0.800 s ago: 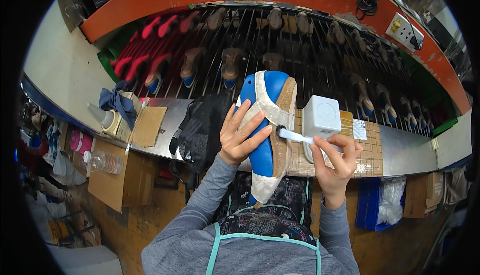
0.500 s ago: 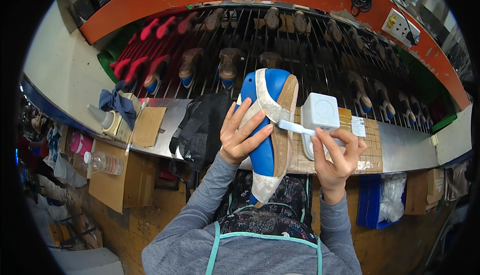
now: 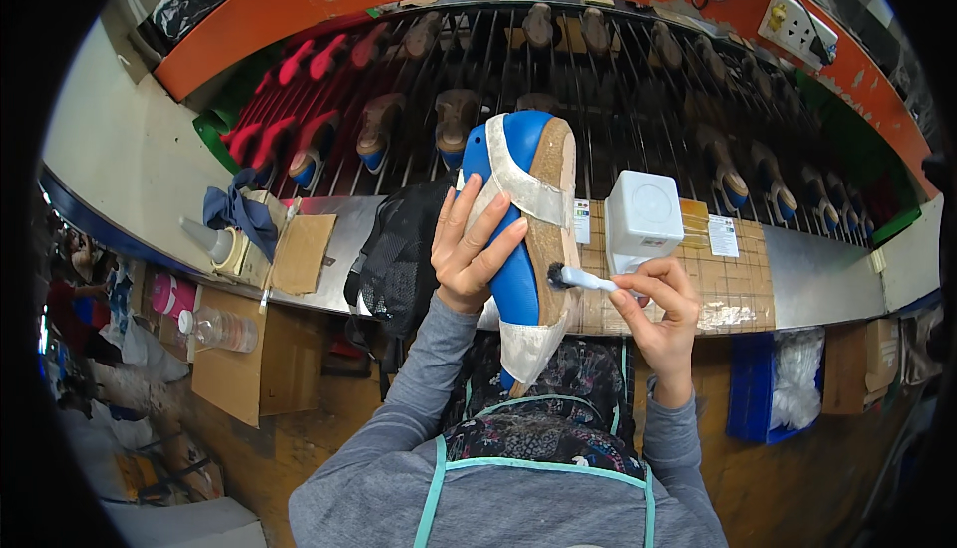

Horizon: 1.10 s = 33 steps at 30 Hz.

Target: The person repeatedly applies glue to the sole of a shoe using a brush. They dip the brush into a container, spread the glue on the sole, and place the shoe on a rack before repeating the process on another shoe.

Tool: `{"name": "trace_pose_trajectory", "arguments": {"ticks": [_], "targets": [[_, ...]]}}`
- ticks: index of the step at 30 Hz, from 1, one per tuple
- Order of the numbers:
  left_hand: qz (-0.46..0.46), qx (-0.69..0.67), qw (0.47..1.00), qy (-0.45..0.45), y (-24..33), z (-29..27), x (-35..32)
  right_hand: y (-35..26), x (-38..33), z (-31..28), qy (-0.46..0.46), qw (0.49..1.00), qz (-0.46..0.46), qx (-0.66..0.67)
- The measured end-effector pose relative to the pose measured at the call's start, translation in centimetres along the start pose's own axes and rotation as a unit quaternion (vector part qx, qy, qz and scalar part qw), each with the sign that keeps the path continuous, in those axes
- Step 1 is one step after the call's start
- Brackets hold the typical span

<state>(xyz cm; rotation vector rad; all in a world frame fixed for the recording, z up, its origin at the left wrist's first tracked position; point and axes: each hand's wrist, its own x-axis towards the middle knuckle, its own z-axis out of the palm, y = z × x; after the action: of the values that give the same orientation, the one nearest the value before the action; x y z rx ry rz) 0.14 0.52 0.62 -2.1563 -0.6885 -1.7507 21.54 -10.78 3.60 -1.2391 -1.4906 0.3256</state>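
My left hand (image 3: 471, 249) is closed around a half-made sandal (image 3: 528, 199) on a blue shoe last (image 3: 514, 284). Whitish straps cross the last, and a tan cork sole edge faces right. The narrow end of the last points down toward my apron. My right hand (image 3: 662, 317) pinches the pale handle of a small brush (image 3: 590, 280). Its dark bristles touch the cork edge at about mid-length. Just beyond that hand, a white plastic container (image 3: 644, 217) stands on the taped cardboard mat (image 3: 723, 294).
A conveyor of metal rods (image 3: 638, 109) behind the bench carries several shoes on lasts, some under red light. A black mesh bag (image 3: 399, 249) sits left of the sandal, near a cardboard piece (image 3: 303, 252) and a blue cloth (image 3: 239, 211). A blue crate (image 3: 752, 388) stands below.
The brush has moved down from the whitish strap to the cork edge, and its bristles now show. The sandal has shifted slightly left and up in the picture.
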Motion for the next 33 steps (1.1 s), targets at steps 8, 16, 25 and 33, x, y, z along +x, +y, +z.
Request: {"name": "trace_pose_trajectory", "arguments": {"ticks": [8,16,25,33], "targets": [[-0.020,0.007,0.999,0.025,-0.5,1.1,-0.2,0.2,-2.3,0.9,0.028,0.995,0.071,0.070],[-0.038,0.026,0.998,0.042,-0.7,2.3,0.0,1.0,-1.6,0.7,0.061,0.997,-0.006,0.048],[-0.099,0.052,0.993,0.049,-0.6,3.9,0.2,0.0,-1.8,1.4,0.074,0.979,0.142,0.126],[-0.149,0.070,0.986,0.026,-0.6,4.2,-0.3,-1.0,-2.6,1.7,0.072,0.976,0.154,0.133]]}}
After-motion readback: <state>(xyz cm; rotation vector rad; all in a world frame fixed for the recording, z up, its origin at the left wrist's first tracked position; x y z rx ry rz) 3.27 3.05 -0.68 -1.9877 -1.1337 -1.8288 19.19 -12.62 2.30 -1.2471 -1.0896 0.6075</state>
